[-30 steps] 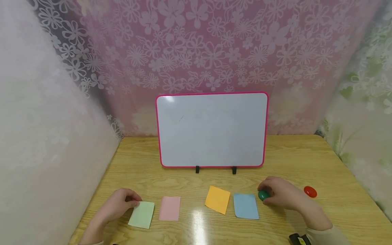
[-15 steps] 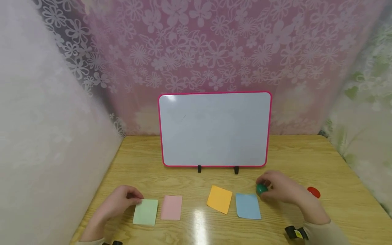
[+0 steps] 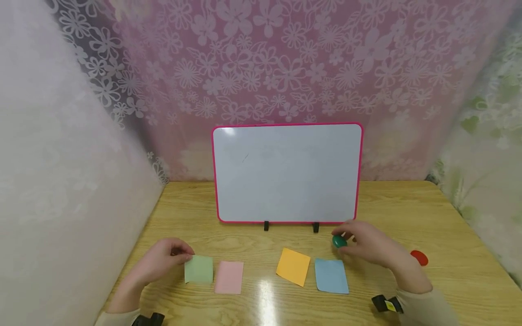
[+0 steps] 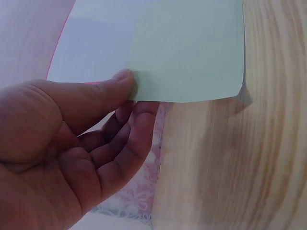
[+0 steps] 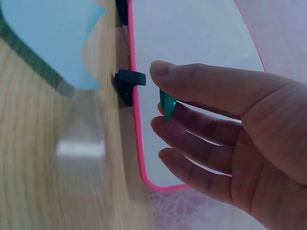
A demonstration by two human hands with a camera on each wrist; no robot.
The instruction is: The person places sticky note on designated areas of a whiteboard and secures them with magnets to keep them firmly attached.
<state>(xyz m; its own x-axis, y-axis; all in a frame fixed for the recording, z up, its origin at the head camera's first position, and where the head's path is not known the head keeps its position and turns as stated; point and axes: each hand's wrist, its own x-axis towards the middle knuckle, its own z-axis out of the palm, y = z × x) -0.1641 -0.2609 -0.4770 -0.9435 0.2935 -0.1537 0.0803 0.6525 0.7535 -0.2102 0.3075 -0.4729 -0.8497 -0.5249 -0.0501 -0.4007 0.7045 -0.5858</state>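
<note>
My left hand (image 3: 161, 260) pinches a pale green sticky note (image 3: 199, 270) by its corner; the left wrist view has the thumb on the face of the green sheet (image 4: 192, 52) and fingers behind. My right hand (image 3: 369, 242) holds a round green magnet (image 3: 339, 241) between thumb and fingers, in front of the whiteboard's lower right corner. From the right wrist, only the edge of the green magnet (image 5: 168, 104) shows between thumb and fingers. The whiteboard (image 3: 287, 174) with a pink frame stands upright at the back of the table.
Pink (image 3: 229, 277), orange (image 3: 293, 266) and blue sticky notes (image 3: 331, 276) lie on the wooden table (image 3: 244, 240). A red round magnet (image 3: 419, 258) lies by the right forearm. Black feet (image 3: 266, 226) support the board. Floral curtains (image 3: 265, 63) surround the table.
My left hand has lifted the green note and moved it slightly right and toward the board. The right hand has carried the green magnet left and toward the board.
</note>
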